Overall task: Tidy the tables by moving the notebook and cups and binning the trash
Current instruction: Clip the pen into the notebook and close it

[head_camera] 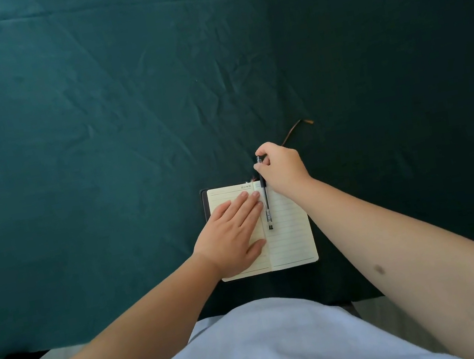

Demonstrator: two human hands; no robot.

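Teal cloth (93, 125), creased all over, covers the table and fills most of the frame. Low and centre lies the notebook (289, 233), open on lined pages, its near edge close to the person's body.

The left hand (233, 237) rests flat on the left page, fingers spread and straight, gripping nothing; my guess is that it pins the book so it neither slides nor flips shut. The right hand (282, 168) sits at the book's top edge, closed, thumb and fingers pinched on the upper end of a dark pen (266, 202). The pen runs down just right of the centre fold (whether its lower end touches the paper or hangs just above it, I cannot tell).

A thin brown ribbon (296, 129) trails away on the cloth beyond the right hand, probably the book's marker.

No cups or trash show anywhere in view. The pen likely has to come clear, or be shut inside, before the book can be closed and carried.
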